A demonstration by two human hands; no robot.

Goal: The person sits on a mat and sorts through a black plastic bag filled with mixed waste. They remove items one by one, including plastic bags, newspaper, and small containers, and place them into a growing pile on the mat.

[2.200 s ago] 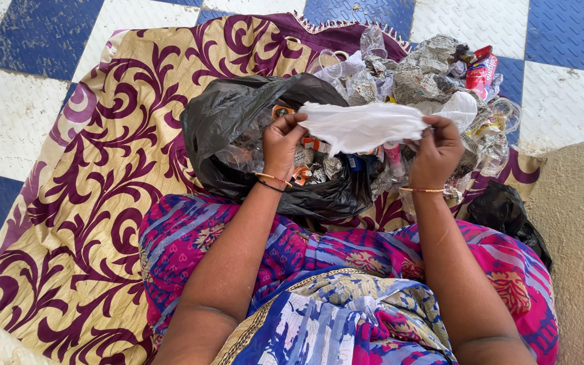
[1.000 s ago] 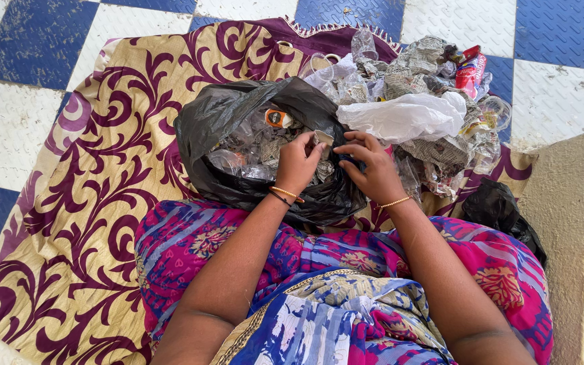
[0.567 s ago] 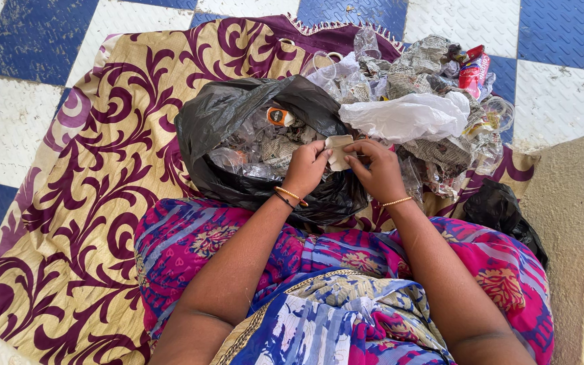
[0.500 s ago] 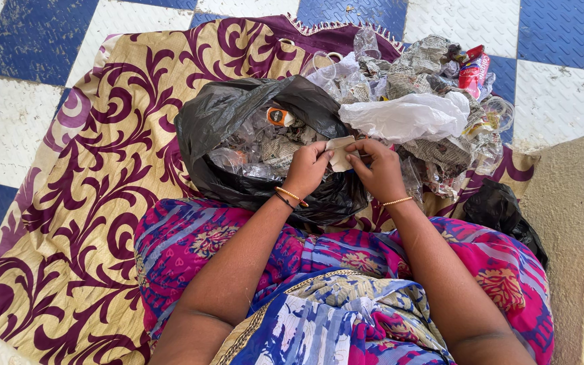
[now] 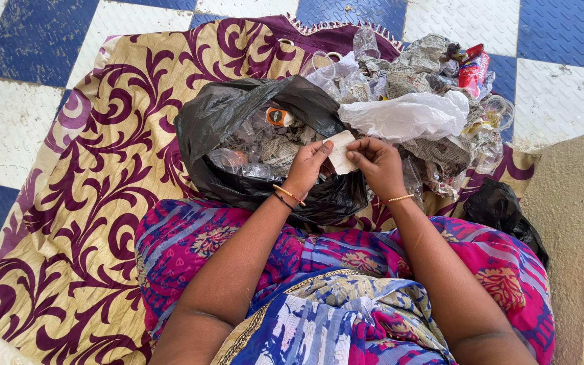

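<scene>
Your left hand (image 5: 307, 165) & right hand (image 5: 375, 162) both pinch a small pale paper scrap (image 5: 341, 150), flat, creased, off-white, held just over the open black bag (image 5: 238, 115) w/ trash.

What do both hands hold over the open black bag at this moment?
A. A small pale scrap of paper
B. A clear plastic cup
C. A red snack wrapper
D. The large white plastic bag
A: the left hand and right hand pinch a small pale scrap of paper between their fingertips above the black bag; the white plastic bag lies apart on the heap behind.
</scene>
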